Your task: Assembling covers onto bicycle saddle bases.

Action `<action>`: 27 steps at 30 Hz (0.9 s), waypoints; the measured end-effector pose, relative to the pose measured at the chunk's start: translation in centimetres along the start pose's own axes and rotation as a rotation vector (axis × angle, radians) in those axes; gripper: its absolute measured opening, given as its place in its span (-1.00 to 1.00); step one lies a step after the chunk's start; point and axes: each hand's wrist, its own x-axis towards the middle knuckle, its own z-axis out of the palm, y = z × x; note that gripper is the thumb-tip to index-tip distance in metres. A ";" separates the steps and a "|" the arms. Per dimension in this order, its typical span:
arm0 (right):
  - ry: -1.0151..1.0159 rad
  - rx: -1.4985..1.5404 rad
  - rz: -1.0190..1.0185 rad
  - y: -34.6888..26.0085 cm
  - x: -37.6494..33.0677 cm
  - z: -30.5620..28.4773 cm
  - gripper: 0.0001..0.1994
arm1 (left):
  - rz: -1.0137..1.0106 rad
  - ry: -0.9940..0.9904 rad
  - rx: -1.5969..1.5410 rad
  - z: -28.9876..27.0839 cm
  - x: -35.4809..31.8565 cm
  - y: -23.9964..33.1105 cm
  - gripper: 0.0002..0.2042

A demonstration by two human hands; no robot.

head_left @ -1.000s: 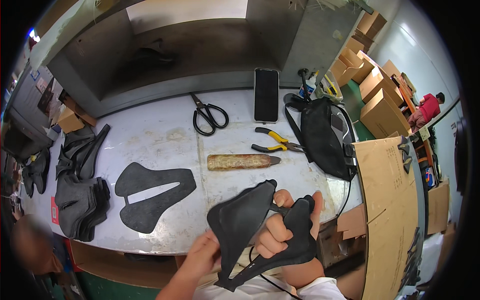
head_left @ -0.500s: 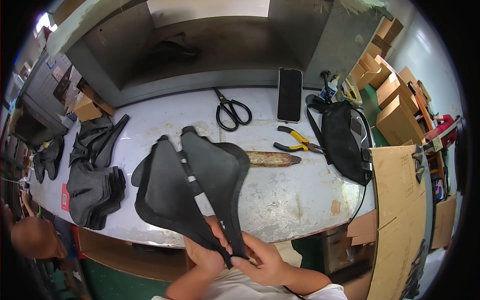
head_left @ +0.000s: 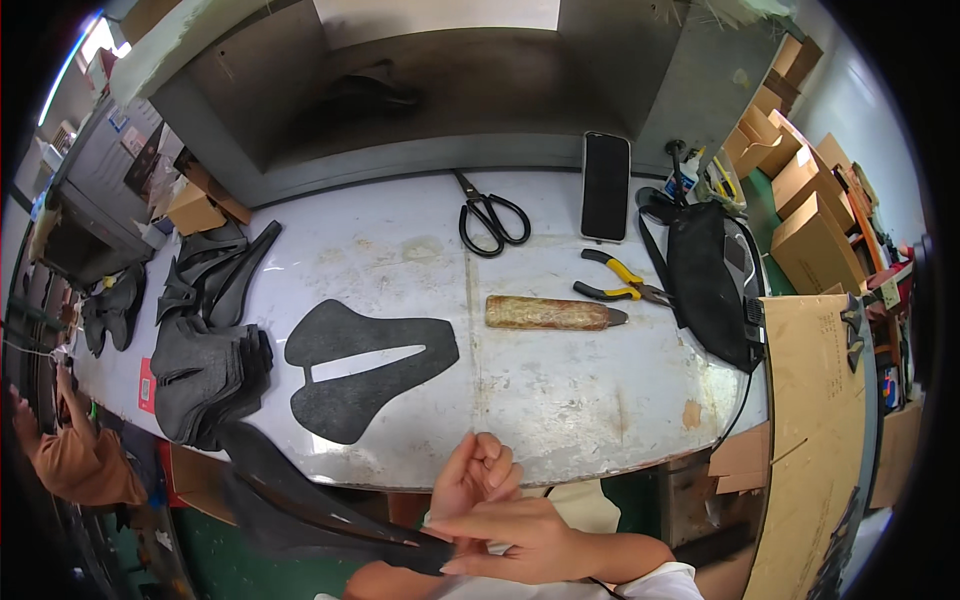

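Observation:
Both hands are low at the table's front edge. My right hand point(head_left: 520, 540) pinches the narrow end of a black saddle-shaped cover point(head_left: 300, 500), which hangs blurred out to the lower left, below the table edge. My left hand point(head_left: 475, 475) is curled just above and also closes on that end, though its grip is partly hidden. A flat black cut-out point(head_left: 370, 370) of the same saddle shape lies on the white table point(head_left: 560, 400) in front of my hands.
A stack of black pieces point(head_left: 205, 370) sits at the left. Scissors point(head_left: 490, 215), a phone point(head_left: 605, 185), yellow-handled pliers point(head_left: 620, 290) and a wooden-handled tool point(head_left: 555, 312) lie further back. A black bag point(head_left: 710, 280) and cardboard sheet point(head_left: 820, 420) are right. Another person point(head_left: 70, 460) is at the left edge.
The black cover was held up over the table; it has swung down to the lower left, below the table edge. The flat cut-out on the table shows again.

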 end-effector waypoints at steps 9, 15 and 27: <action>0.562 -0.434 0.310 -2.0 -8.5 -9.8 -0.86 | 0.173 0.165 0.438 1.7 1.0 -0.7 -0.68; 1.336 -0.679 0.417 -4.8 -23.7 -21.7 -0.89 | 0.512 0.196 1.055 3.6 -1.0 0.8 -0.63; 2.660 -0.120 -0.384 -8.8 -75.3 -32.9 -0.65 | 0.648 0.103 1.587 2.2 2.3 0.5 -0.67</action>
